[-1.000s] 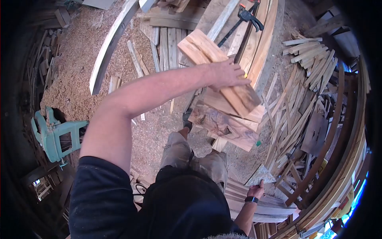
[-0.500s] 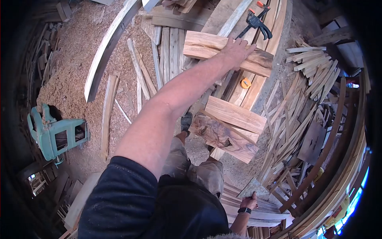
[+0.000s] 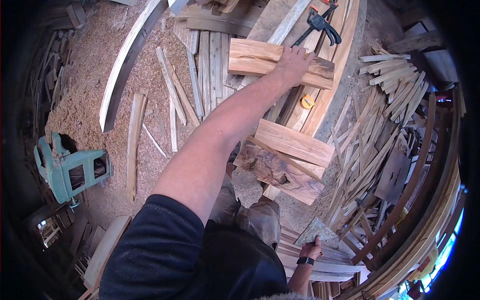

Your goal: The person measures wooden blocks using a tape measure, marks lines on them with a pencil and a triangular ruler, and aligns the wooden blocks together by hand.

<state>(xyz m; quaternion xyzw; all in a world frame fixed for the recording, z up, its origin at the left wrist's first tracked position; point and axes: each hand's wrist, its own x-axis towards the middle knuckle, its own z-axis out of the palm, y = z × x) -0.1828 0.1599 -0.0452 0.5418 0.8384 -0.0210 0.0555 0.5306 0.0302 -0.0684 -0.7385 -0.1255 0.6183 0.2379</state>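
My left hand (image 3: 294,65) reaches far out across the view, its fingers curled over the far edge of a thick wooden block (image 3: 250,56) with a dark crack in its grain. Low on the right, my right hand (image 3: 312,248), with a dark watch at the wrist, grips a grey triangular plate (image 3: 315,231) shaped like a set square. A yellow tape measure (image 3: 307,101) rests on the boards just nearer than the block. Closer to my body lie a plain wooden block (image 3: 295,142) and a board with dark swirled grain (image 3: 280,172).
Beyond the block, a black and orange bar clamp (image 3: 318,22) lies on long boards (image 3: 345,35). Offcuts (image 3: 370,115) pile up at right. A green machine frame (image 3: 75,167) stands at left on sawdust. A curved timber (image 3: 132,60) slants across the upper left.
My left hand and the cracked block have shifted slightly left, and the block's right end has swung a little away from me. My right hand still holds the triangular plate.
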